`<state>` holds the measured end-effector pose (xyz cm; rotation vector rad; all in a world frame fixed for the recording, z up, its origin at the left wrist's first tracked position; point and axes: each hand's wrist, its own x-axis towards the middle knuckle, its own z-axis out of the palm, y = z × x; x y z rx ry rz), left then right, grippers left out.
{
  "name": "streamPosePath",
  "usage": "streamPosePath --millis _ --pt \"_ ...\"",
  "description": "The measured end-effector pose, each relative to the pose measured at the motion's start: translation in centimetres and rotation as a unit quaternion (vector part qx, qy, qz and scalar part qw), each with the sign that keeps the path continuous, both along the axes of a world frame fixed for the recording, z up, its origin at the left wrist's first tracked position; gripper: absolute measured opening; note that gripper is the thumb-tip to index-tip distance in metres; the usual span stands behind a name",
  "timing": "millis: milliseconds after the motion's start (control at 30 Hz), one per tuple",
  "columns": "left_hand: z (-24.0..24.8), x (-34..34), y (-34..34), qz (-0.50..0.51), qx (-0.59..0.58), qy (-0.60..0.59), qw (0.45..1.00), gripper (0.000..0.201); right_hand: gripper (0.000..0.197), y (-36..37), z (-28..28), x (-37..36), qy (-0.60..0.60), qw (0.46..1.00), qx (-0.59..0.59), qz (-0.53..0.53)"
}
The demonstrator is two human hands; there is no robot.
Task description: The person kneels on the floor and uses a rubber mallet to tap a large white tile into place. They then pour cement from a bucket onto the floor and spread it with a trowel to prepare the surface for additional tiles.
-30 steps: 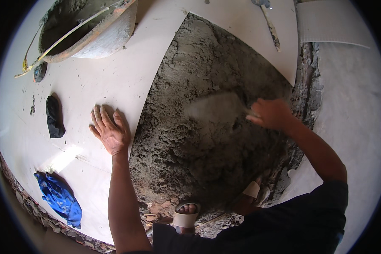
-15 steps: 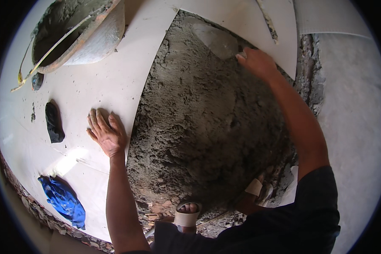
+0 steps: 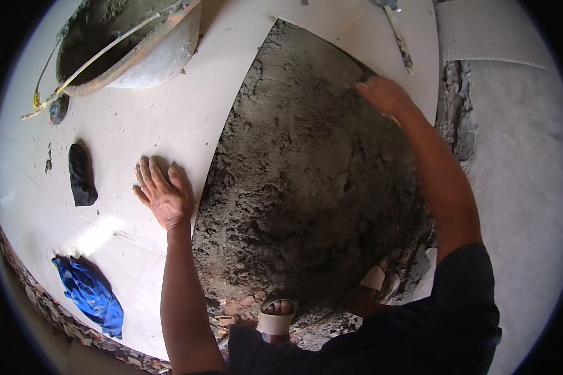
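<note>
My left hand (image 3: 164,197) lies flat on a white floor tile (image 3: 213,87), fingers spread, beside the tile's right edge. Between the tiles is a bed of wet grey mortar (image 3: 294,150), rough and lumpy near me and smoother at the far end. My right hand (image 3: 385,97) is closed at the far right of this bed, close to the tile edge. It grips a trowel, whose grey, mortar-coloured blade (image 3: 336,67) lies low over the mortar to the hand's left. The handle is hidden in my fist.
A mortar bucket (image 3: 147,65) with a rope handle stands far left, a small round object (image 3: 57,110) beside it. A black cloth-like item (image 3: 81,175) and a blue cloth (image 3: 91,294) lie on the left tiles. A mortar-caked tool (image 3: 399,39) rests far right. My sandalled feet are near.
The trowel blade, pale and plainly seen before, now blends with the mortar. My right hand has shifted slightly right and nearer. The left hand stays flat on the tile; the view has moved a little.
</note>
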<state>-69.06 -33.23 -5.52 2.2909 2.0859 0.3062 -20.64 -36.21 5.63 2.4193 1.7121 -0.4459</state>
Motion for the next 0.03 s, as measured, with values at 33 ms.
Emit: streamPosePath --millis 33 --pt "-0.16 -0.01 0.06 0.003 -0.003 0.007 1.000 0.059 0.059 -2.10 -0.26 1.20 -0.002 0.999 0.032 0.041"
